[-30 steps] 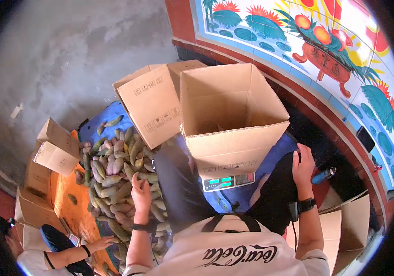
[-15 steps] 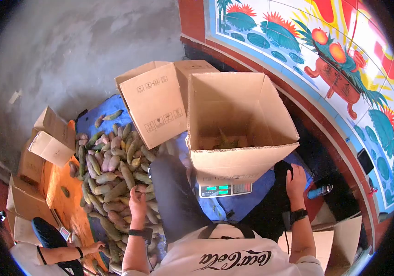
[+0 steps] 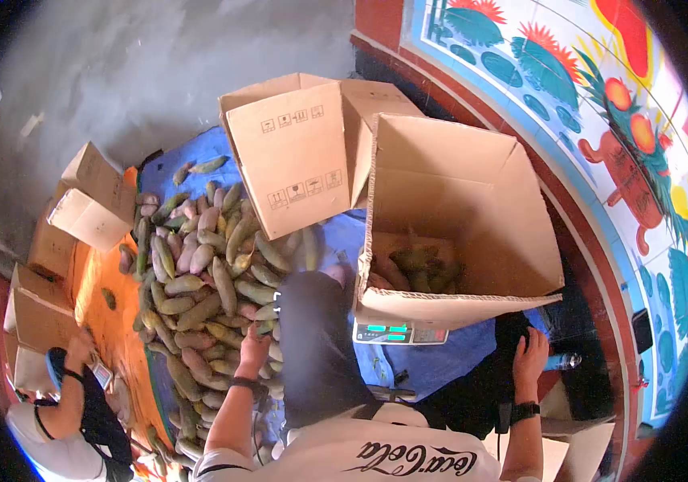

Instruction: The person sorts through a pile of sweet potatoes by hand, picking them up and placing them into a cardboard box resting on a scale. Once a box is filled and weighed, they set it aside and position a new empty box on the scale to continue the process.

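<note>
My left hand (image 3: 252, 347) reaches down into a heap of oblong green and purplish fruits (image 3: 199, 273) on the ground; its fingers lie among them and whether they grip one is hidden. My right hand (image 3: 530, 352) rests flat on my black-trousered knee, holding nothing. In front of me an open cardboard box (image 3: 472, 193) stands on a scale (image 3: 400, 332) with a lit green display. Several of the same fruits (image 3: 412, 269) lie in the bottom of that box.
A second open box (image 3: 296, 149) stands behind the heap, on a blue tarp (image 3: 191, 161). Folded boxes (image 3: 87, 209) line an orange tarp (image 3: 111, 313) at left. Another person (image 3: 55, 418) crouches bottom left. A painted tiled wall (image 3: 601, 104) runs along the right.
The view has swung so that the box on the scale shows fruits inside. My left hand stays at the heap, my right on the knee. The other person's hand has lifted toward the folded boxes.
</note>
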Motion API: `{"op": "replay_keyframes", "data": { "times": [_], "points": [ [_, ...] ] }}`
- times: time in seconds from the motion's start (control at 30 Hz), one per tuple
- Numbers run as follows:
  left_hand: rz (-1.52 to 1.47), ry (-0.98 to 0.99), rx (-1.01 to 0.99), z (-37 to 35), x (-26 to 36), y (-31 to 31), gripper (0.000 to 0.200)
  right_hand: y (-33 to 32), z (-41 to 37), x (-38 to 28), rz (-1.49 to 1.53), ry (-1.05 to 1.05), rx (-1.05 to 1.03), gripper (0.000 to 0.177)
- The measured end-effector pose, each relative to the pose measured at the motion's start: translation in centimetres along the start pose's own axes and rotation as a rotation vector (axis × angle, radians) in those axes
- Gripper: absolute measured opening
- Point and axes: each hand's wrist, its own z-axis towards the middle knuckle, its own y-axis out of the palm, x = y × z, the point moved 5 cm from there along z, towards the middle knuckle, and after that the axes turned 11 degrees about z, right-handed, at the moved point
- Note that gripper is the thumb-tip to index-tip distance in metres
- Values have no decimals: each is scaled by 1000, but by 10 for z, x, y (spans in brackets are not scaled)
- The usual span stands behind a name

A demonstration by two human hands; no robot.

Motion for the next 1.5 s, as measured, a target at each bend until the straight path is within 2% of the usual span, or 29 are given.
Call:
{"op": "replay_keyframes", "data": {
  "times": [0.03, 0.07, 0.17, 0.2, 0.3, 0.33, 0.37, 0.43, 0.47, 0.5, 0.57, 0.6, 0.63, 0.7, 0.83, 0.9, 0.97, 1.0, 1.1, 1.2, 1.27, 1.4, 1.5],
  "points": [
    [-50, -124, -120, 7, -16, 15, 50, 0, 0, 0, -14, 15, -19, 25],
    [350, 168, -72, 32, -80, 61, 50, 1, -2, 2, -30, 30, -38, 25],
    [364, 239, -79, 35, -103, 85, 50, 7, -5, 11, -109, -5, -86, 24],
    [355, 133, -171, 41, -130, 107, 51, 8, -5, 10, -114, -12, -98, 24],
    [311, 70, -304, 42, -156, 133, 54, 9, -8, 12, -142, 1, -136, 25],
    [743, 310, -395, 44, -154, 143, 55, 11, -10, 16, -158, -10, -134, 25],
    [736, 304, -405, 46, -157, 147, 55, 12, -11, 19, -174, -20, -131, 25],
    [1016, 394, -549, 45, -174, 166, 48, 14, -12, 21, -175, -30, -143, 25],
    [532, -99, -444, 49, -197, 170, 45, 14, -13, 21, -170, -36, -145, 25],
    [529, -103, -453, 53, -217, 186, 45, 15, -14, 22, -175, -37, -153, 25],
    [564, 50, -374, 64, -236, 202, 47, 17, -16, 24, -189, -36, -167, 25],
    [908, 309, -282, 66, -218, 203, 50, 18, -17, 25, -195, -37, -171, 25],
    [717, 106, -352, 65, -186, 174, 50, 19, -18, 25, -210, -59, -162, 26],
    [331, -316, -363, 50, -68, 76, 49, 18, -20, 27, -233, -83, -161, 26],
    [370, -253, -222, 70, -65, 74, 54, 20, -21, 23, -273, -23, -249, 29],
    [380, -381, -297, 78, -60, 71, 63, 20, -21, 24, -290, -21, -254, 30],
    [446, -300, -220, 86, -61, 73, 69, 24, -26, 33, -200, -37, -219, 34],
    [473, -325, -248, 90, -59, 72, 72, 25, -28, 37, -207, -32, -216, 34],
    [506, -360, -345, 101, -61, 79, 74, 28, -35, 47, -182, 41, -224, 37],
    [493, -343, -332, 107, -55, 80, 74, 31, -43, 58, -96, 123, -234, 39],
    [513, -339, -362, 113, -58, 86, 73, 32, -56, 76, -226, 236, -367, 40],
    [619, -331, -394, 117, -66, 94, 69, 31, -53, 67, -60, 294, -334, 40],
    [645, -354, -377, 115, -44, 82, 62, 30, -51, 57, 15, 323, -319, 40]
  ]
}}
